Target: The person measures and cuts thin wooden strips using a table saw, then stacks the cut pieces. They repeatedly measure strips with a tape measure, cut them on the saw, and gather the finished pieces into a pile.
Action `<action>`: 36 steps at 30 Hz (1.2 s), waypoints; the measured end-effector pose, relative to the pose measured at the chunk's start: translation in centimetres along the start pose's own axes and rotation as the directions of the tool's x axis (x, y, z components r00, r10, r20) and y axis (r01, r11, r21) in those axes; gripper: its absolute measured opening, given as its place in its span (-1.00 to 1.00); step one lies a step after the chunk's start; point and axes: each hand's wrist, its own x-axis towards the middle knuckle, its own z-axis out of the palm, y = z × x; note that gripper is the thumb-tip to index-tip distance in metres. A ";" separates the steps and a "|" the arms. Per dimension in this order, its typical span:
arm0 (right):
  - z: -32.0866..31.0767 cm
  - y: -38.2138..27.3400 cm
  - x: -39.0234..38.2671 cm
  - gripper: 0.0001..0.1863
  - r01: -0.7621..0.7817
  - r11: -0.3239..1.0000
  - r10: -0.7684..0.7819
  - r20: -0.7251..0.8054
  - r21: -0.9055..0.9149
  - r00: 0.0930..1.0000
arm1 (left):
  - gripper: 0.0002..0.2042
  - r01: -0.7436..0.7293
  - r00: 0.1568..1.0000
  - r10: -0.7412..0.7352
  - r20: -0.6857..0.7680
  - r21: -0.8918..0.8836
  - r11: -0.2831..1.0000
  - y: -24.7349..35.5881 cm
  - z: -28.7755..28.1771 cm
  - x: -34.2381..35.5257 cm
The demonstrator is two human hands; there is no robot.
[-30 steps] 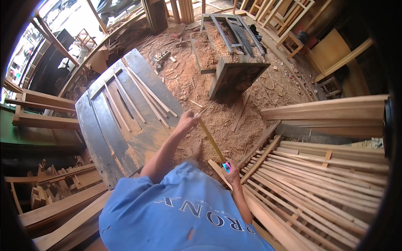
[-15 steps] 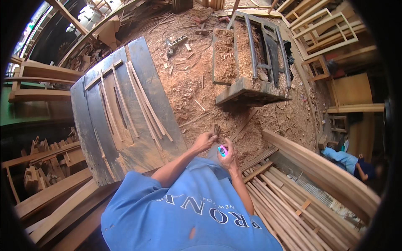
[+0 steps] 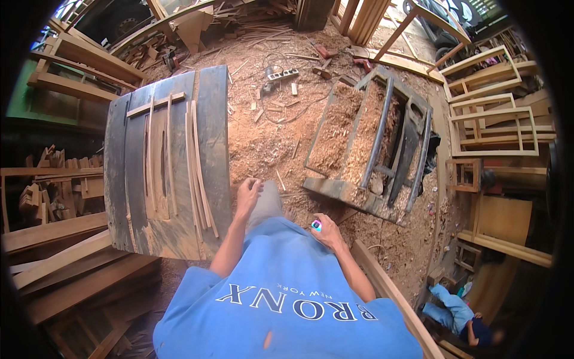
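Observation:
My left hand (image 3: 248,195) is raised beside my grey-clad leg (image 3: 268,203), fingers curled with nothing visible in them, just right of a dark slotted bench (image 3: 121,179) that carries several thin wooden strips (image 3: 195,155). To its right and slightly lower, my right hand (image 3: 327,234) grips a small pink-and-cyan tape measure (image 3: 316,225); no blade shows out of it. Beyond that hand sits a worn metal machine (image 3: 388,107) heaped with wood shavings (image 3: 338,125).
Sawdust and offcuts cover the floor (image 3: 263,137), where a power strip (image 3: 282,73) and cable lie. Timber (image 3: 72,233) is stacked at left, frames (image 3: 490,116) at right. A long board (image 3: 388,281) runs beside my right arm. Another person (image 3: 457,314) is low at bottom right.
The extended yellow tape has disappeared into its case. My hands have parted, the left moving leftward. The view has swung rightward, showing more of the other person and machine.

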 end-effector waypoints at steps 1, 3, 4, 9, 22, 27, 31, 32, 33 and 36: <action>-0.5 -0.1 1.2 -0.47 0.001 1.000 -0.001 0.010 0.007 1.000 | -0.73 -0.004 1.000 0.004 0.008 -0.001 1.000 0.0 0.5 0.3; -0.9 -0.5 4.0 -0.50 -0.018 1.000 0.017 0.058 0.011 0.998 | -0.73 0.059 0.998 -0.059 0.005 0.036 0.998 -0.2 1.4 1.3; -0.9 -0.8 5.4 -0.51 0.022 0.999 -0.026 0.078 0.043 0.997 | -0.73 0.036 0.999 -0.037 0.013 0.033 0.999 -0.3 1.7 2.1; -1.5 -3.0 15.2 -0.52 -0.031 0.998 0.014 0.279 0.054 0.960 | -0.75 0.052 0.998 -0.053 0.015 0.056 0.997 1.9 2.2 10.0; -13.8 -15.6 43.8 -0.38 -0.098 0.989 0.110 0.114 -0.107 0.987 | -0.77 -0.174 0.974 0.197 -0.115 0.185 0.967 26.5 -4.2 37.7; -18.1 -23.7 50.4 -0.42 0.133 0.987 -0.137 0.035 0.092 0.990 | -0.67 -0.231 0.956 0.158 0.247 0.299 0.926 28.8 -1.9 38.0; -18.8 -30.5 55.1 -0.44 0.380 0.905 -0.401 0.081 0.190 0.913 | -0.64 -0.026 0.939 -0.001 0.344 0.075 0.997 29.9 -1.2 38.9; -18.5 -31.9 56.5 -0.43 0.393 0.905 -0.415 0.137 0.161 0.899 | -0.65 0.010 0.960 -0.014 0.280 0.015 1.000 30.0 -1.4 39.3; -18.4 -33.1 58.0 -0.43 0.455 0.878 -0.475 0.167 0.147 0.864 | -0.65 0.029 0.975 -0.016 0.220 -0.057 0.998 30.2 -1.7 40.0; -18.7 -35.1 62.3 -0.44 0.590 0.805 -0.582 0.280 0.066 0.763 | -0.69 0.078 0.989 -0.045 0.138 -0.249 0.965 30.6 -3.0 42.7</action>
